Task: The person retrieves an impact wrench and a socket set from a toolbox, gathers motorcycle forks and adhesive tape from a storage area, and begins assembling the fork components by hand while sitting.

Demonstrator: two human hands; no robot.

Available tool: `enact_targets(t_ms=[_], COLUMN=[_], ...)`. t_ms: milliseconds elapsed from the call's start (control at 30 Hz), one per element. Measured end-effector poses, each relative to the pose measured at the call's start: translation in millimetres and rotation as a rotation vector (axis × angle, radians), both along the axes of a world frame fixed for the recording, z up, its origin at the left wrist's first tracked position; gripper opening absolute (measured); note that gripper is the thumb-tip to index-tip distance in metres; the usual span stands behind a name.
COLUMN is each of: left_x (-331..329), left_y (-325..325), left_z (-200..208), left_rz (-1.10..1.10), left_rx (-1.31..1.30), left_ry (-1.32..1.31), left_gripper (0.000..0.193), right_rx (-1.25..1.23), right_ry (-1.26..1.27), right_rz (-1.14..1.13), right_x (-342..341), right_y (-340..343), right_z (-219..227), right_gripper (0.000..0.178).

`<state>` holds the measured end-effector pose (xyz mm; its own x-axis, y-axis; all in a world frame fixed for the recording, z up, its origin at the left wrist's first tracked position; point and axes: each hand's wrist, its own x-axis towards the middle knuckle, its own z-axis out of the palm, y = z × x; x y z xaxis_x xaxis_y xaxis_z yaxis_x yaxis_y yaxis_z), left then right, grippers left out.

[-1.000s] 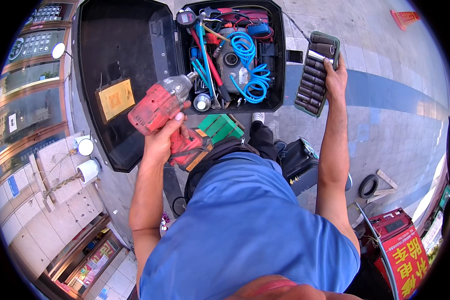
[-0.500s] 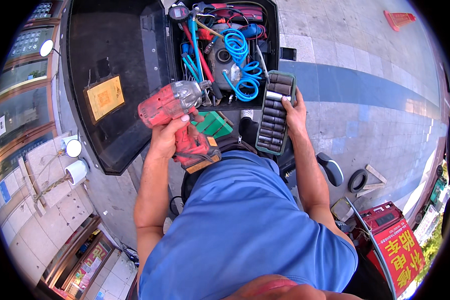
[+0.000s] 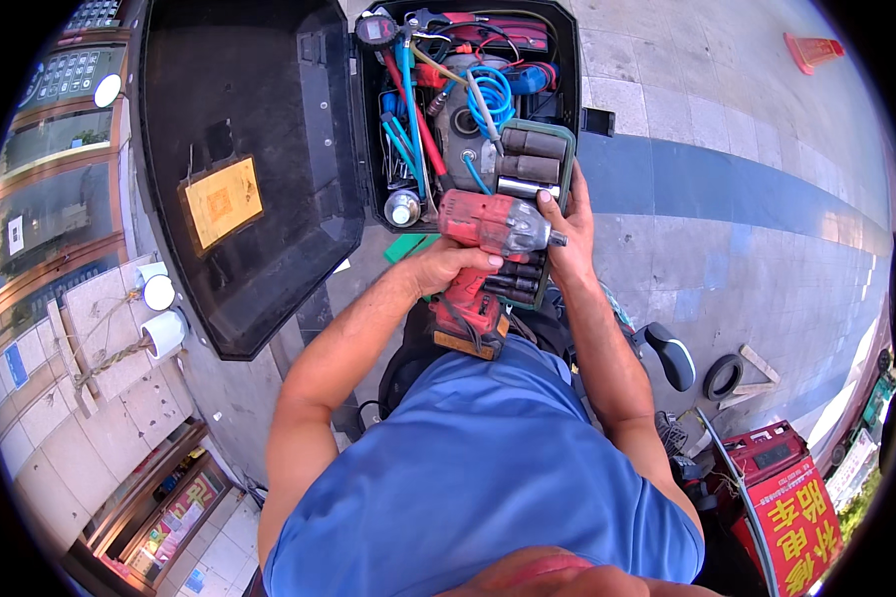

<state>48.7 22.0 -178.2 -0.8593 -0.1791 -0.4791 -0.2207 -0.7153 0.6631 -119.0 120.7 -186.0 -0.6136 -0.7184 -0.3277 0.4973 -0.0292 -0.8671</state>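
impact wrench point(image 3: 480, 221) held in front of the socket tray point(image 3: 570, 149)

the red wrench is in our left hand point(image 3: 436, 269), its nose pointing toward our right hand point(image 3: 570, 234). it hides the middle of the tray and several black sockets point(image 3: 531, 167); we cannot tell whether wrench and tray touch. the tray, in turn, covers the near right corner of the toolbox point(image 3: 571, 75) and part of the blue coiled hose point(image 3: 506, 97).

the red sign point(image 3: 796, 512) carries large yellow characters and runs off into the dark rim; the print on the yellow label point(image 3: 224, 204) on the open lid point(image 3: 244, 99) is too faint for us to read.

our left fingers are curled round the wrench's grip, mostly out of sight behind it. our right fingers clasp the tray's right edge, the thumb near the silver socket point(image 3: 524, 187), the others partly hidden.
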Motion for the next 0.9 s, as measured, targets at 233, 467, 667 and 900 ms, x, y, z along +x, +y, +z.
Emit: enact_targets(t_ms=[233, 467, 667, 900], left_x=[-4, -2, 18, 81], left_y=[8, -12, -32, -34], left_z=[-9, -11, -2, 13], left_rz=[-0.041, -0.113, -0.296, -0.378], left_rx=[-0.044, -0.205, -0.391, -0.240], left_ry=[-0.014, 0.026, -0.035, 0.007], left_gripper=[0.041, 0.037, 0.046, 0.051], right_rx=[0.135, 0.221, 0.020, -0.020], right_ry=[0.022, 0.192, 1.090, 1.364], right_rz=[0.245, 0.628, 1.116, 0.896], right_x=[-20, -100, -61, -5], right_y=[13, -69, -93, -40], right_z=[-16, 11, 31, 42], right_gripper=[0.067, 0.070, 0.026, 0.041])
